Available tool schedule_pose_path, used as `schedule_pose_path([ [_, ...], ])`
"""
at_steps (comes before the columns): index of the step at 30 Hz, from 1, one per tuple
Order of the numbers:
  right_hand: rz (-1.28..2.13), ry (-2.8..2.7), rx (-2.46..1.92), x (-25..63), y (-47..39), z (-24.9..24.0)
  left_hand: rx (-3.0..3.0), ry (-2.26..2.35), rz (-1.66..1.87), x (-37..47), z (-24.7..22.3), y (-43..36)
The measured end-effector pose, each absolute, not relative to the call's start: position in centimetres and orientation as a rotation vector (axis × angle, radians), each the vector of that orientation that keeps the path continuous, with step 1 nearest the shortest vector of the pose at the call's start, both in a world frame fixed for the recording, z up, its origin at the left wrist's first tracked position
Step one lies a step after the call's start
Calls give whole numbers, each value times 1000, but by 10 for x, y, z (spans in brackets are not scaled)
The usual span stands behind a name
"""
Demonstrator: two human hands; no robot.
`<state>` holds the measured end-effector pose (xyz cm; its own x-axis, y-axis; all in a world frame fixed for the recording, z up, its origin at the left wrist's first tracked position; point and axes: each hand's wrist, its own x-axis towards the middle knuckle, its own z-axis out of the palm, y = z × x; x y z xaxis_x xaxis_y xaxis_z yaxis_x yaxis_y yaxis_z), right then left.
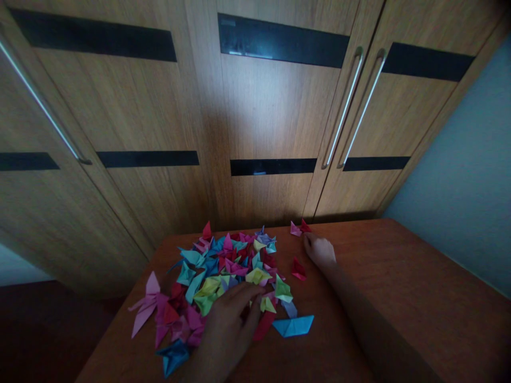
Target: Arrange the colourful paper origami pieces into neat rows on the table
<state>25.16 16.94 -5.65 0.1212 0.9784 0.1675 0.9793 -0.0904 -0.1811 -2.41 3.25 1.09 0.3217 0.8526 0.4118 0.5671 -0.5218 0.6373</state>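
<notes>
While the left hand (231,314) curls over a heap of multicoloured folded-paper figures (235,267) on the reddish-brown wooden table (399,282), the right hand (320,252) is at a small red folded-paper boat (305,226) near the far edge; whether either grip holds paper, I cannot tell.

The pile (235,267) looks like thin, matt paper, sharply creased, as does the boat (294,326) at its near right. The table (383,271) appears smooth wood, faintly sheened; the far doors (271,111) show satiny wood grain, glossy black strips (279,41) and shiny metal handles (344,110). The right wall (459,159) looks matt.
</notes>
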Motion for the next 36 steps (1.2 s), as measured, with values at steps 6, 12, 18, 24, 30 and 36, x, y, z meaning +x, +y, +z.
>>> schedule_pose_path([
  [6,1,-1982,-2111,251,171,-58,2238,1260,1037,-24,13,31],
  [12,-8,-2008,-2062,252,170,-58,2224,1258,1038,-24,13,31],
  [18,-56,-1906,-2086,255,167,-60,2225,1276,1025,-25,14,31],
  [24,-83,-1515,-2209,264,168,-65,2231,1270,1017,-23,17,30],
  [30,-33,-1505,-2196,267,167,-67,2275,1424,1034,-42,19,37],
  [36,43,-1536,-2099,262,140,-74,2202,1868,1056,-86,20,57],
])
